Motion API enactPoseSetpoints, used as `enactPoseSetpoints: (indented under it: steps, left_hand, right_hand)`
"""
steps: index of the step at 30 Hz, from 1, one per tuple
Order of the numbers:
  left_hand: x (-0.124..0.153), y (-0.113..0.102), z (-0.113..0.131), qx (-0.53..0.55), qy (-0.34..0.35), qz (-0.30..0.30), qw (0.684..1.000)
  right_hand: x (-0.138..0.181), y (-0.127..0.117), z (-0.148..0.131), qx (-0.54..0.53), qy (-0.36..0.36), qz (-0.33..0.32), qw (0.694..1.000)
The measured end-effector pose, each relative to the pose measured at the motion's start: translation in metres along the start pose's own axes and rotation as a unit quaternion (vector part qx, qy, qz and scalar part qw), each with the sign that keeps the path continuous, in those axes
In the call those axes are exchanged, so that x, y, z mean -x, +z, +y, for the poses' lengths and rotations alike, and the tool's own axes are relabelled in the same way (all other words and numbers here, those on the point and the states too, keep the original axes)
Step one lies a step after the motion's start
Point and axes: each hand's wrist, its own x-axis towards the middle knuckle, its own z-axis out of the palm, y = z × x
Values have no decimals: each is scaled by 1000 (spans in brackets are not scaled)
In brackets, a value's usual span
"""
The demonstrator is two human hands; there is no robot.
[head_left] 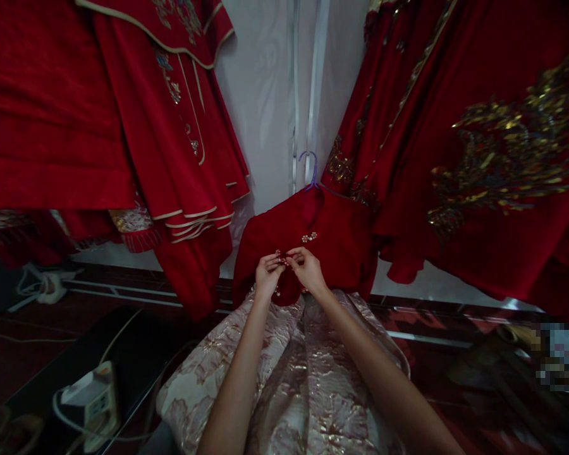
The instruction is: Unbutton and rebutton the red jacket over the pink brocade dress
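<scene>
A red jacket (341,234) hangs from a purple hanger (314,169) in front of me. Beaded fasteners run down its front, and the upper beaded fastener (309,237) lies joined across the opening. Lower down, my left hand (268,275) and my right hand (306,268) meet with fingertips pinched on another beaded fastener (281,258). Both hands are closed, the left on one edge of the front and the right on the other. Whether the fastener's two halves are joined is too small to tell. Below the jacket spreads a shiny pale floral skirt (284,379).
Red embroidered garments (171,126) hang at the left, and a red garment with gold sequins (502,158) hangs close at the right. A white power strip (99,404) with cables rests on a black surface (137,335) at lower left. Pale shoes (51,287) sit farther back.
</scene>
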Motion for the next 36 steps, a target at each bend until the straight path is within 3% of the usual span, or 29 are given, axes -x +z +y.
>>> enactPoseSetpoints:
  steps: [5,11,17,25,31,34,36]
  left_hand:
    - [-5,-2,1,40,-41,-18,998]
    - [-3,4,4,29,-12,0,1000]
    - [-1,2,4,-43,31,-9,999]
    - [-7,-12,8,-159,71,-27,984]
    - [-12,-15,14,-116,66,-85,987]
    - [-5,-20,7,-115,73,-102,985]
    - [5,-26,-2,-140,78,-90,983]
  right_hand:
    - [-8,11,4,13,-23,-4,1000]
    - [-5,7,4,53,-50,3,997]
    - [0,6,-1,81,-22,15,996]
    - [2,11,-6,77,-48,29,995]
    - [-3,1,-1,-8,-20,-24,999]
    - [2,-16,7,-96,14,-65,993]
    - [10,-31,15,-115,47,-56,991]
